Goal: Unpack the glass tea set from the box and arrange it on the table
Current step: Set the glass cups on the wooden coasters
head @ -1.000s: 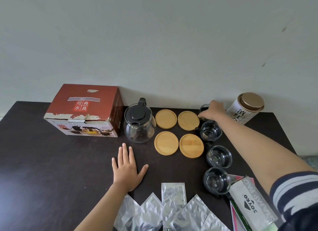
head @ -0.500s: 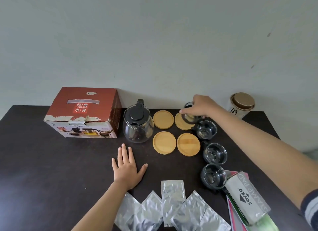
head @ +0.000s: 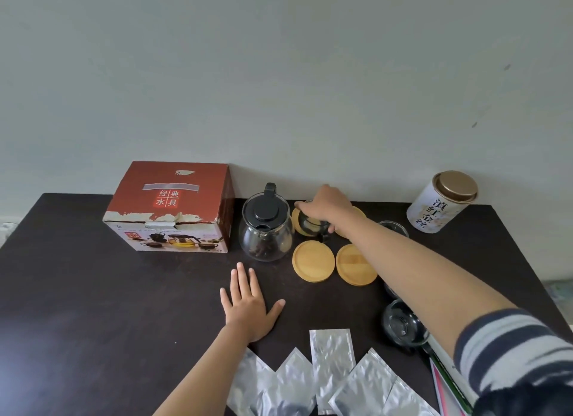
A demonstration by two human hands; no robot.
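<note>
My right hand (head: pixel 325 206) grips a small glass cup (head: pixel 311 224) from above, over the far left wooden coaster (head: pixel 296 220). Two more round coasters lie nearer, one on the left (head: pixel 313 261) and one on the right (head: pixel 355 265); a fourth (head: pixel 356 212) is mostly hidden under my right arm. The glass teapot (head: pixel 266 229) with a black lid stands just left of the coasters. The red tea set box (head: pixel 170 207) sits closed at the back left. My left hand (head: pixel 248 304) rests flat on the dark table (head: pixel 93 291). Two other glass cups show, one far (head: pixel 395 228), one near (head: pixel 403 325).
A white tea canister (head: pixel 441 206) with a gold lid stands at the back right by the wall. Several silver foil sachets (head: pixel 331 366) lie along the front edge. A stamp pad box and papers (head: pixel 446 381) poke out under my right sleeve.
My right hand picked up a glass cup from the far right and carried it left, over the far left coaster. My left hand stayed flat on the table.
</note>
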